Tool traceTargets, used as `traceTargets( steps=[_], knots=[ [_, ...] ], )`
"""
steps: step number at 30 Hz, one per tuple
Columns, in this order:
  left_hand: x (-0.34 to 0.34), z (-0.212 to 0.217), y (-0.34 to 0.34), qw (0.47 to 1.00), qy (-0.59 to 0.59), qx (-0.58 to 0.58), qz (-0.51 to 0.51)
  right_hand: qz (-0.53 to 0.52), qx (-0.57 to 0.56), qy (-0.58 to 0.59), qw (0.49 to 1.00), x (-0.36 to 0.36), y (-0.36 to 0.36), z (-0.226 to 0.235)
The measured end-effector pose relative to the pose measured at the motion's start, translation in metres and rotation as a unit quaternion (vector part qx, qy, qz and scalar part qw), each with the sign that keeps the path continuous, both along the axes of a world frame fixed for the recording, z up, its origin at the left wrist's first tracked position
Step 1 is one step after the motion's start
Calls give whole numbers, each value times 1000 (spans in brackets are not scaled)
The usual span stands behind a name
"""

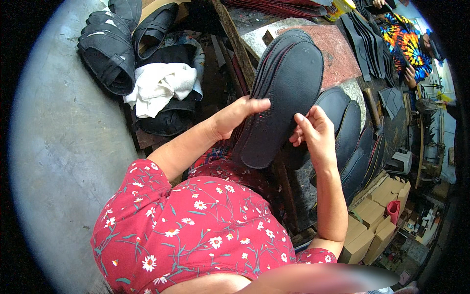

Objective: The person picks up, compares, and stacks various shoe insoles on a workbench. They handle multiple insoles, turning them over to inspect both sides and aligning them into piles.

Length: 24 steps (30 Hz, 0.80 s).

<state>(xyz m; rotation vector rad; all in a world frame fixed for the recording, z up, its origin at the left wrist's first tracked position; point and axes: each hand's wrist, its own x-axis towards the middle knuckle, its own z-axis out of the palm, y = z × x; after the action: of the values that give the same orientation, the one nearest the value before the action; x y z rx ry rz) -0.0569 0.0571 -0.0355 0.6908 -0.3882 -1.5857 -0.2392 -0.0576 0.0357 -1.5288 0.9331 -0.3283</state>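
A stack of black insoles [290, 81] is held up in front of me, tilted, with stitching along the edges and a patch of small holes near the middle. My left hand [240, 115] grips the stack from its left side, thumb lying on the top insole and fingers hidden underneath. At the right edge of the top insole, my right hand [313, 128] has its thumb and fingers pinched together, the thumb tip against that edge. More black insoles [348, 122] lie fanned out on the dark workbench [293, 188], just beyond my right hand.
Black shoes [106, 59] and a white cloth [161, 85] are piled at the left. Dark strips [364, 46] lie across the bench's far side, near a yellow container [340, 7]. Cardboard boxes [364, 232] stand at the lower right. Another person in a multicoloured shirt [404, 44] is at the far right.
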Motion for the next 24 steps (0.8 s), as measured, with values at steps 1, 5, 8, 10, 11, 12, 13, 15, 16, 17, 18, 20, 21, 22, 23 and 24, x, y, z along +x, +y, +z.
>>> traceTargets(
  steps=[1, 5, 8, 10, 11, 12, 13, 15, 16, 17, 18, 20, 21, 22, 23, 24],
  knots=[
    [4, -1, -1, 999, 35, 6, -4, -23, 22, -10, 999, -1, -1, 1],
    [10, -2, -1, 999, 34, 4, 19, -75, 40, -30, 996, -10, -8, 6],
    [13, -2, -2, 999, 30, 13, 34, -90, 62, -36, 993, -18, -12, 7],
    [13, -2, -3, 999, 31, 15, 41, -109, 70, -30, 991, -22, -13, 6],
    [13, -2, -3, 998, 38, 15, 44, -101, 72, -42, 991, -24, -13, 5],
    [13, -2, -3, 998, 46, 15, 47, -102, 75, -44, 991, -26, -13, 5],
    [13, -2, -4, 998, 38, 16, 50, -104, 78, -47, 990, -26, -12, 5],
    [13, -2, -3, 998, 28, 12, 56, -96, 78, -43, 991, -27, -12, 5],
    [12, -2, -3, 998, 21, 14, 54, -92, 77, -42, 992, -27, -11, 5],
    [12, -2, -3, 998, 19, 10, 51, -93, 81, -42, 992, -27, -10, 6],
    [12, -1, -4, 999, 21, -1, 50, -92, 83, -43, 991, -26, -9, 6],
    [9, 1, -4, 999, 16, 0, 50, -86, 86, -50, 991, -23, -6, 5],
    [7, 2, -4, 999, 18, 6, 51, -83, 87, -55, 991, -22, -5, 5],
    [6, 4, -3, 999, 6, 15, 50, -80, 89, -61, 991, -21, -3, 5],
    [4, 6, -4, 999, 2, 2, 52, -78, 85, -63, 991, -21, -2, 6],
    [3, 7, -4, 999, 0, -4, 53, -77, 83, -66, 991, -21, -2, 5]
  ],
)
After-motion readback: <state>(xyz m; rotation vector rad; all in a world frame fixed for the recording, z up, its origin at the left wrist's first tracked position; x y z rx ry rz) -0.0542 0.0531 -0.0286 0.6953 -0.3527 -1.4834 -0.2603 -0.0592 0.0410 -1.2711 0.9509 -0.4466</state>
